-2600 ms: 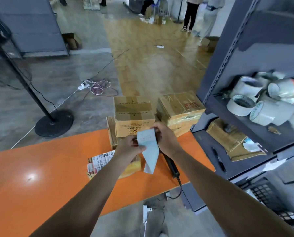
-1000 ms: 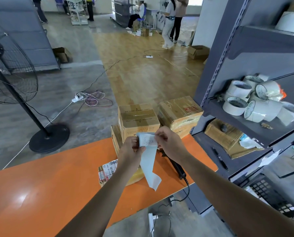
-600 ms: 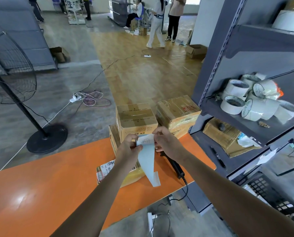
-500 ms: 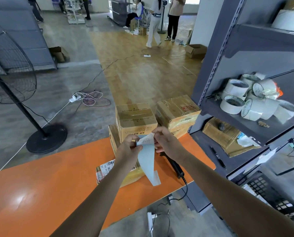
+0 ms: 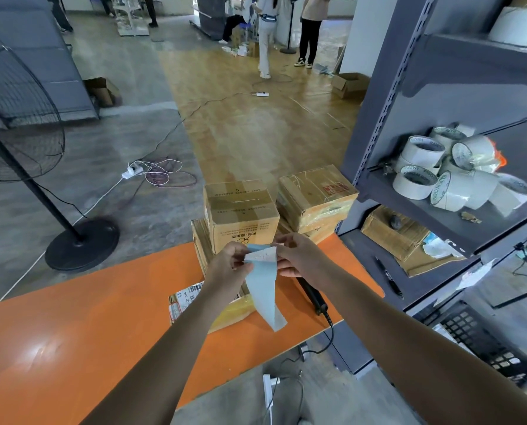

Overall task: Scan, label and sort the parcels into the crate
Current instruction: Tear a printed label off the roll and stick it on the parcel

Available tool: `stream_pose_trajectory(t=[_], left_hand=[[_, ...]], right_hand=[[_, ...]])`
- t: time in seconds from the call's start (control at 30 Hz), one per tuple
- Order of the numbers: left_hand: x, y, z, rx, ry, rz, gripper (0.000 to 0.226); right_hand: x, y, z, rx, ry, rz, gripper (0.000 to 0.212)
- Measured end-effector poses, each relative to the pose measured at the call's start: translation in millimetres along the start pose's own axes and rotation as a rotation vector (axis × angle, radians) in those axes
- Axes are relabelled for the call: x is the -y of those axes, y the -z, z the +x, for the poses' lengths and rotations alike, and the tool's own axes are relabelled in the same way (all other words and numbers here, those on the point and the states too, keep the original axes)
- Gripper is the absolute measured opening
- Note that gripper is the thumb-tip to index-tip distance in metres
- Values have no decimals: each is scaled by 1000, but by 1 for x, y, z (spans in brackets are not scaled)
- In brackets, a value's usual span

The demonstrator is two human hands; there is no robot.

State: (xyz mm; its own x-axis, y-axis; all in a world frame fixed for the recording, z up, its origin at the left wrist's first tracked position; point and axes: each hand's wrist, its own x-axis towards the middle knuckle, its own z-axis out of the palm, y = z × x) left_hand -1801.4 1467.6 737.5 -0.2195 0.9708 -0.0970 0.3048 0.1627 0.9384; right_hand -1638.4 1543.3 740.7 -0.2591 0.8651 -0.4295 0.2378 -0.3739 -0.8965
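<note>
Standing fan (image 5: 19,118): pictured far left on the concrete floor, its round base beside the table.
Orange table (image 5: 72,348): seen across the foreground, glossy and glare-marked.
Flat parcel (image 5: 188,302): laid on the table under the left forearm, shipping label up; a barcode and the digits "344" can be read, the rest is too small.
Left hand (image 5: 228,268): raised above the parcel, the strip's white top corner pinched between thumb and fingertips.
Label strip (image 5: 263,289): held between both hands, its pale blue length hanging down to a curled end; faint print at the top cannot be read.
Cartons (image 5: 240,210): stacked at the table's far edge; a "6" is printed on the nearer lid, a red stamp on the right-hand one.
Right hand (image 5: 299,259): the strip's opposite top edge is pinched.
Handheld scanner (image 5: 312,294): a black corded device, apparently a scanner, laid under the right wrist.
Tape rolls (image 5: 440,179): piled on the grey shelf, cores marked "MADE IN CHINA".
Crate (image 5: 483,342): black lattice, partly hidden below the shelves.
</note>
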Motion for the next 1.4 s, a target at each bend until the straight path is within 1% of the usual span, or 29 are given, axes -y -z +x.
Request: stream_pose_trajectory(t=[0.1,0.2,0.3,0.4,0.47,0.57,0.63,0.73,0.87,0.97,1.07,1.13,1.23,1.3,1.4], left_hand=[[0,-2,-1,10,23,-1,25],[4,-8,-1,30,81,-61,22],[10,-14,-2,48,135,-130,28],[15,-19,0,18,212,-193,25],[18,-23,4,-2,289,-238,22],[24,-29,11,-58,428,-243,12],[26,-32,13,-47,481,-236,5],[27,-39,16,5,535,-241,17],[32,-50,15,-59,636,-273,13],[37,-55,14,-96,678,-274,14],[41,-58,13,-127,687,-259,17],[42,-59,11,-141,692,-249,17],[42,-57,10,-136,686,-234,15],[40,-54,8,-123,674,-223,17],[38,-49,6,-115,675,-228,21]], right_hand=[[-5,-1,6,-60,22,-17,28],[-10,0,12,-93,18,-44,22],[-17,3,15,-133,40,-156,16],[-25,7,20,-134,97,-269,16],[-32,12,24,-128,147,-360,14],[-44,20,31,-99,243,-557,12],[-54,25,36,-76,265,-655,14],[-70,27,48,-34,277,-774,21],[-96,23,60,32,243,-930,20],[-111,18,65,34,208,-870,21],[-117,10,66,25,135,-783,27],[-118,7,66,31,125,-783,31],[-117,6,66,62,102,-729,30],[-116,6,66,96,87,-695,29],[-112,8,63,103,78,-667,28]])
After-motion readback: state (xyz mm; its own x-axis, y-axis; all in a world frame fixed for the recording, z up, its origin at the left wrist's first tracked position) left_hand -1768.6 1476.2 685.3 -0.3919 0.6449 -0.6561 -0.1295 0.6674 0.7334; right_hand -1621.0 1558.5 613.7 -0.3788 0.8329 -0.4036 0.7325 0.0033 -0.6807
